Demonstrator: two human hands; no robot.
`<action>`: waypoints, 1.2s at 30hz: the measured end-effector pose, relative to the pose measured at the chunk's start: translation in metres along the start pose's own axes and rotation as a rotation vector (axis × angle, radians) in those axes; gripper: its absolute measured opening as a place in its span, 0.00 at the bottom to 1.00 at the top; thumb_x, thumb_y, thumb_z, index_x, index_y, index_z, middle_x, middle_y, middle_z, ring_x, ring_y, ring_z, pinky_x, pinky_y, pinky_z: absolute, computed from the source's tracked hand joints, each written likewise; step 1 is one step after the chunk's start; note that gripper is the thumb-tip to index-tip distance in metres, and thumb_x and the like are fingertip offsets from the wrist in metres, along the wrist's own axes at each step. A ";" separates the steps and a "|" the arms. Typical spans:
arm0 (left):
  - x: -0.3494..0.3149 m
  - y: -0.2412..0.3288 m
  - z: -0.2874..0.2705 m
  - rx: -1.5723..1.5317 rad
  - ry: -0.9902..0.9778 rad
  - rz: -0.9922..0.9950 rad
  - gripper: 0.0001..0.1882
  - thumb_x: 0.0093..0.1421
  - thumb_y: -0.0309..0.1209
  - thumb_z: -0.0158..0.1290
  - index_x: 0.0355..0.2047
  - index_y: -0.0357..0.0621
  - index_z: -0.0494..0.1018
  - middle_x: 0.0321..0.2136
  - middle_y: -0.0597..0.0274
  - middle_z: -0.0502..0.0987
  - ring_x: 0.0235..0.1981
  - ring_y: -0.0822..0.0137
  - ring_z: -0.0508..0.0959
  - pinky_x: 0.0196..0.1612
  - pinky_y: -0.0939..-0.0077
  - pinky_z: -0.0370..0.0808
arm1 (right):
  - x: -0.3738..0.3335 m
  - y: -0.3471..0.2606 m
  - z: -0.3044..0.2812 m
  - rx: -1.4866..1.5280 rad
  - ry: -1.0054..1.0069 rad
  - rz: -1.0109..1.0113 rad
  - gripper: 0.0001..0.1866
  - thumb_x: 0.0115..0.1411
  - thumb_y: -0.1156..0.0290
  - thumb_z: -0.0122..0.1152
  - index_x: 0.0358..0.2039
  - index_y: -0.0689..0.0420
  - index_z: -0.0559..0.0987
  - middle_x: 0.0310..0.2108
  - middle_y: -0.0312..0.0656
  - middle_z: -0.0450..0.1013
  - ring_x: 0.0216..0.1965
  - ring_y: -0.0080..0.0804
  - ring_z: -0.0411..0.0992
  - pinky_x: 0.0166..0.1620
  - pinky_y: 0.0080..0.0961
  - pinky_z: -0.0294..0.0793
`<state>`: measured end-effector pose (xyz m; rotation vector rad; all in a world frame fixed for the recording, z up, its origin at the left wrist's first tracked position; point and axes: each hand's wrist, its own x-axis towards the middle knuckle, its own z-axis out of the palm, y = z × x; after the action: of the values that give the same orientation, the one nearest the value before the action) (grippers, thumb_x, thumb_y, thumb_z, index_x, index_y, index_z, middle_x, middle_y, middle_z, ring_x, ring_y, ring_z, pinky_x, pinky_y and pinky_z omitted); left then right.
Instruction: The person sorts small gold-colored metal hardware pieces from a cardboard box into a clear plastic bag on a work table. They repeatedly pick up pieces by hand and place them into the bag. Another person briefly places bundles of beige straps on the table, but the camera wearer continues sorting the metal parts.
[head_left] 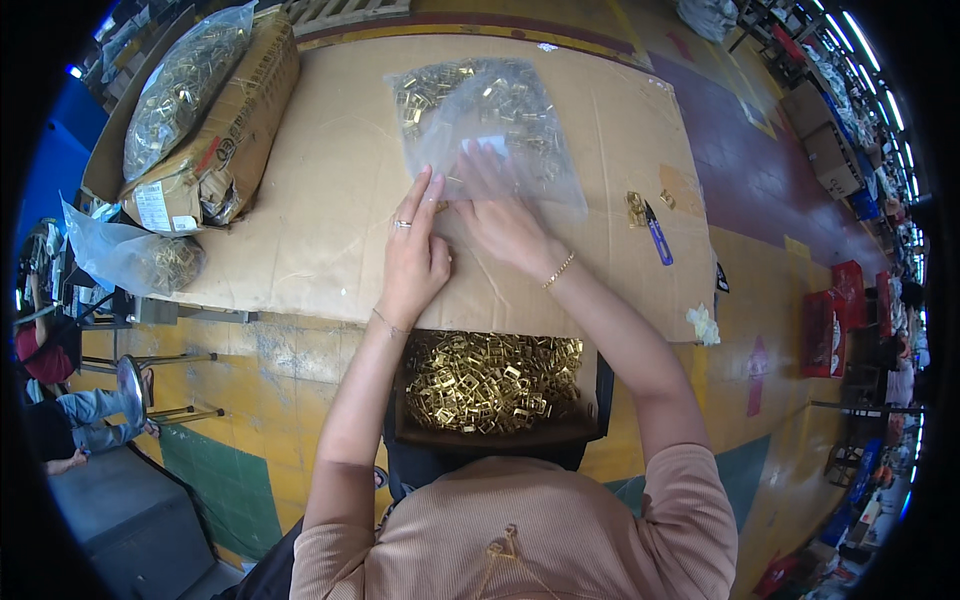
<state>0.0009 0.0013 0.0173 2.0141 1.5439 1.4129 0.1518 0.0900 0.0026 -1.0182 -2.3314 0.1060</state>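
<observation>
The clear bag [545,115] of little gold pieces lies flat on the brown cardboard [330,140] that covers the table, in front of the person. The right hand [505,222] has its fingers out straight under the cloudy plastic at the near end, and it looks unclenched with no piece in it. The left hand [412,250] has its fingertips on the bag's near edge, but I cannot tell if they pinch it or only rest there. To do this well, I think the left hand should keep that edge down and steady, while the right hand moves flat and slow, so the thin plastic does not bunch up or rip. Most gold bits sit at the far end, so pushing gently and evenly should help stop them from spilling. The purple cutter [659,240] lies off to the right, and the sleeves and bracelet should stay clear of the open box of gold pieces [490,385] below the table edge
</observation>
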 end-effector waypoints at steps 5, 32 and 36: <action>0.003 0.001 -0.001 0.079 0.035 0.072 0.41 0.49 0.12 0.43 0.67 0.42 0.62 0.67 0.45 0.61 0.64 0.44 0.66 0.66 0.57 0.64 | 0.009 -0.009 0.007 0.042 -0.054 0.105 0.30 0.66 0.61 0.53 0.63 0.67 0.65 0.64 0.61 0.63 0.68 0.57 0.58 0.70 0.51 0.53; 0.000 -0.001 0.000 0.163 -0.054 0.143 0.41 0.51 0.16 0.46 0.69 0.39 0.58 0.67 0.44 0.62 0.65 0.48 0.66 0.66 0.54 0.60 | -0.004 0.034 -0.028 -0.327 0.016 0.028 0.25 0.66 0.55 0.54 0.58 0.55 0.76 0.65 0.50 0.65 0.70 0.52 0.57 0.71 0.50 0.54; 0.001 0.000 0.002 0.217 -0.060 0.189 0.40 0.52 0.17 0.46 0.69 0.39 0.57 0.68 0.44 0.61 0.67 0.50 0.65 0.67 0.53 0.59 | 0.030 0.070 -0.007 -0.361 0.040 0.314 0.27 0.64 0.54 0.57 0.60 0.55 0.74 0.67 0.50 0.62 0.68 0.56 0.57 0.69 0.49 0.55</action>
<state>0.0027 0.0031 0.0170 2.3627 1.5760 1.2816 0.1849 0.1587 0.0022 -1.5442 -2.1824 -0.2192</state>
